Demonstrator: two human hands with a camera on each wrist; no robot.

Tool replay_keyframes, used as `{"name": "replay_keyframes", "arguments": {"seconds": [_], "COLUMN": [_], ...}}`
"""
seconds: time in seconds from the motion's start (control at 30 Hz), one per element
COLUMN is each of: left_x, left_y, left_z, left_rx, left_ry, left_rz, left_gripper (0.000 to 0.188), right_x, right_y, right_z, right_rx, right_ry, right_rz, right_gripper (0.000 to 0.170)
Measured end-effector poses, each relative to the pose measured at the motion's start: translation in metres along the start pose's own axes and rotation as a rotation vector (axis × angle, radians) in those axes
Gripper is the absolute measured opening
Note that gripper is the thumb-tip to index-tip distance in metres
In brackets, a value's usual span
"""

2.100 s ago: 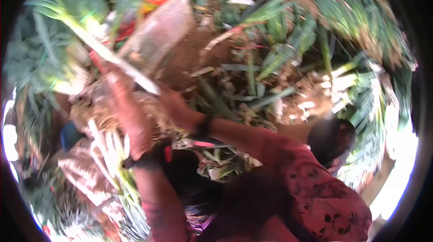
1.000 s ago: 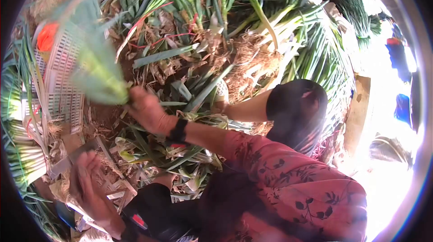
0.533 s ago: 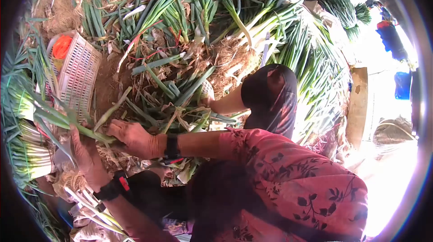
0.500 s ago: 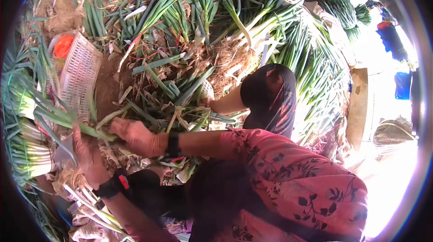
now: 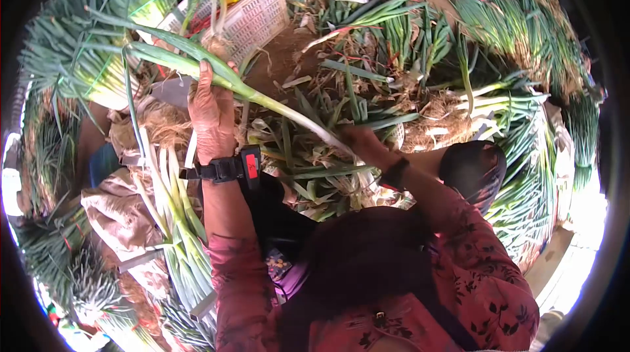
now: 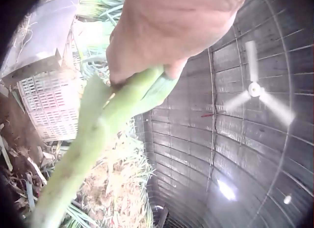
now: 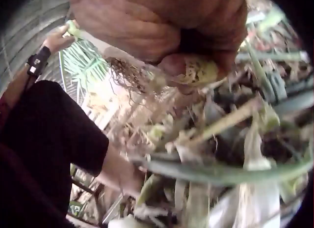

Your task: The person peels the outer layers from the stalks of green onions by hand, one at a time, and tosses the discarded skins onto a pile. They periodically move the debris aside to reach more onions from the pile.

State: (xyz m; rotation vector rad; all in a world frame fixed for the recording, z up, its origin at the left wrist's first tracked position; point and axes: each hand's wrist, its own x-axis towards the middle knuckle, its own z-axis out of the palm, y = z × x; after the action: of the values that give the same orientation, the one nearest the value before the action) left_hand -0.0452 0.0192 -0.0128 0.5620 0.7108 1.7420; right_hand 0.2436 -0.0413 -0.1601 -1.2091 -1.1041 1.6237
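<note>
Leek with a white shank and long green leaves (image 5: 285, 108) stretches between both hands. Compared with half a second ago, the hands stand farther apart, leaving the shank bare between them, apparently steadied from both ends. The left hand (image 5: 213, 114) grasps it where the leaves begin, thumb in front. The right hand (image 5: 369, 146) has its fingers curled at the base, seemingly pinching it, beside stringy brown roots (image 7: 128, 77). Beneath the right hand lie discarded green and straw-coloured leaves (image 5: 328, 178); beyond the left stands a white perforated plastic crate (image 5: 259, 16).
</note>
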Motion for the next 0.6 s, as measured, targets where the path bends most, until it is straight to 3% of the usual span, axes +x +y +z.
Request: {"name": "replay_keyframes", "arguments": {"seconds": [0.17, 0.23, 0.33, 0.4, 0.43, 0.5, 0.6], "left_x": [-0.015, -0.014, -0.01, -0.009, -0.01, -0.014, -0.013], "left_y": [-0.009, -0.009, -0.013, -0.017, -0.017, -0.017, -0.016], "left_z": [0.017, 0.019, 0.024, 0.024, 0.027, 0.033, 0.029], "left_rx": [0.037, 0.018, 0.023, 0.006, 0.028, 0.041, 0.064], "left_ry": [-0.059, -0.127, -0.194, -0.315, -0.276, -0.265, -0.325], "left_rz": [-0.085, -0.092, -0.105, -0.102, -0.115, -0.112, -0.1], "left_gripper": [0.05, 0.051, 0.062, 0.062, 0.064, 0.064, 0.065], "right_x": [-0.005, 0.015, 0.021, 0.017, 0.018, 0.023, 0.029], "right_y": [-0.017, -0.042, -0.09, -0.107, -0.107, -0.106, -0.101], "right_z": [0.004, 0.025, 0.079, 0.098, 0.1, 0.102, 0.101], "right_rx": [-0.565, -0.122, -0.104, 0.371, 0.37, 0.387, 0.351], "right_ry": [-0.218, -0.307, -0.291, -0.408, -0.402, -0.598, -0.619], "right_rz": [-0.081, -0.019, -0.146, 0.142, 0.146, 0.074, 0.026], "right_gripper": [0.03, 0.032, 0.035, 0.036, 0.036, 0.031, 0.03]}}
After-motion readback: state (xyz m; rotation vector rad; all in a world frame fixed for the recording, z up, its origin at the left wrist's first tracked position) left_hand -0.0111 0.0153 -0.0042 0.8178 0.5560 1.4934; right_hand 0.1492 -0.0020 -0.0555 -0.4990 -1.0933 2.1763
